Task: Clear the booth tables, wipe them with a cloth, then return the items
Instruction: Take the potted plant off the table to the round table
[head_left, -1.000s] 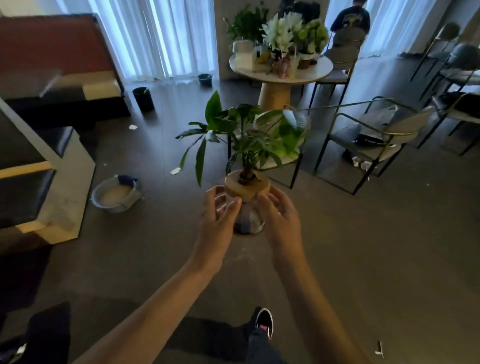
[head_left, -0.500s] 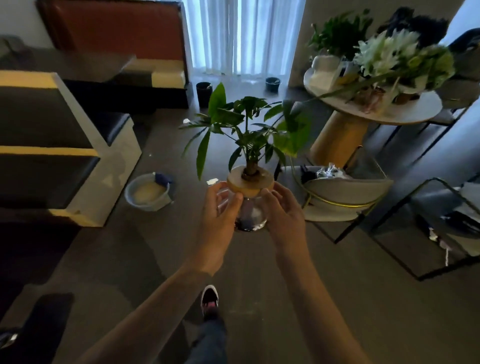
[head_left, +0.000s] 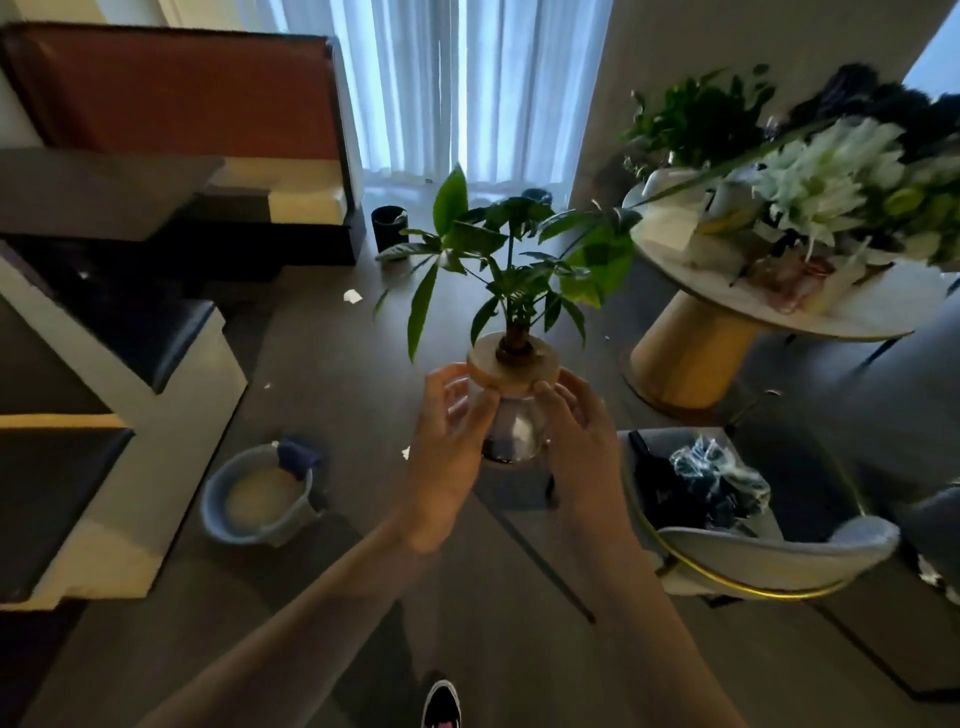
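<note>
A: Item one, our fingers. What do we record?

B: Left hand (head_left: 447, 462) curled round the left side of the glass vase (head_left: 511, 431), thumb up near the wooden collar (head_left: 513, 366). Right hand (head_left: 579, 447) curled round the right side, fingertips just under the same collar. We hold the vase between both palms, upright, in the air above the floor.

A: Item two, what rises from our grip?

B: A small green plant (head_left: 511, 260), its stem set through the collar, leaves spreading above and beyond our fingertips. Dark matter sits in the base of the glass; we cannot tell what.

A: Item three, to the left of our left hand?

B: Lower left, a grey bucket (head_left: 260, 499) on the floor, pale liquid inside, a blue cloth (head_left: 297, 453) draped on its rim. Further left, the booth seats (head_left: 156, 364), dark cushions on pale bases. Beyond them, a red-brown booth backrest (head_left: 176, 93) and a grey booth table (head_left: 104, 192).

A: Item four, to the right of our right hand?

B: Just beside it, a grey chair (head_left: 779, 551) with a gold rim, dark items and crinkled plastic on its seat. Beyond and right, a round table (head_left: 852, 322) on a gold pedestal, bearing white flowers (head_left: 831, 176) and a leafy pot.

A: Item five, past the leaves?

B: A small dark bin (head_left: 389, 228) on the floor, white curtains (head_left: 467, 88) behind. Paper scraps lie scattered on the floor. Below our forearms, one shoe tip (head_left: 441, 704).
</note>
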